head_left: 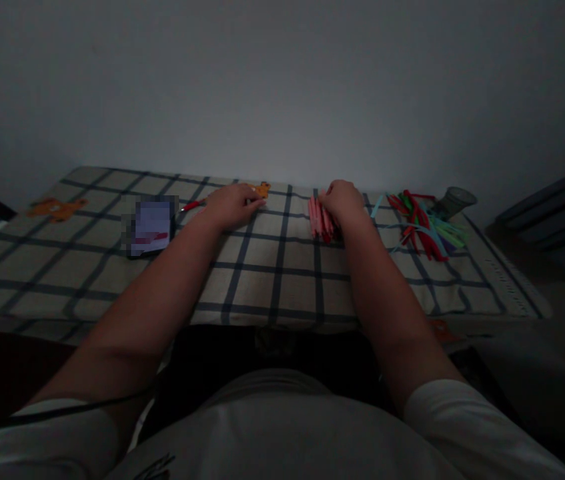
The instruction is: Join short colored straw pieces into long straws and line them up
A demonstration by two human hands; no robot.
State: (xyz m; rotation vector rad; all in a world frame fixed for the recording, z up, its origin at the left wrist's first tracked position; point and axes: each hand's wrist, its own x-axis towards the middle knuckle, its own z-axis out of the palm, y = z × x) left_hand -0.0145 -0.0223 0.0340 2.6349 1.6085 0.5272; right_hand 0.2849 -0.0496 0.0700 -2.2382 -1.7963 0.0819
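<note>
My left hand [235,205] rests over the checked cloth left of the middle, thumb and fingers stretched out and slightly apart. Just left of its wrist lies a slim red-and-silver tool [192,205], partly covered by the hand, so its kind is unclear. My right hand [343,200] is bent at the far end of a row of narrow pink strips [316,219]. Its fingertips are pressed together at the top of these strips. The hand and wrist hide the right side of the row, where darker red pieces show.
A phone or tablet [151,225] with a lit screen stands at the left. Red, green, blue and purple strips [425,230] lie in a loose pile at the right, beside a clear glass vessel [456,200]. The checked tablecloth [262,280] reaches the wall [282,93].
</note>
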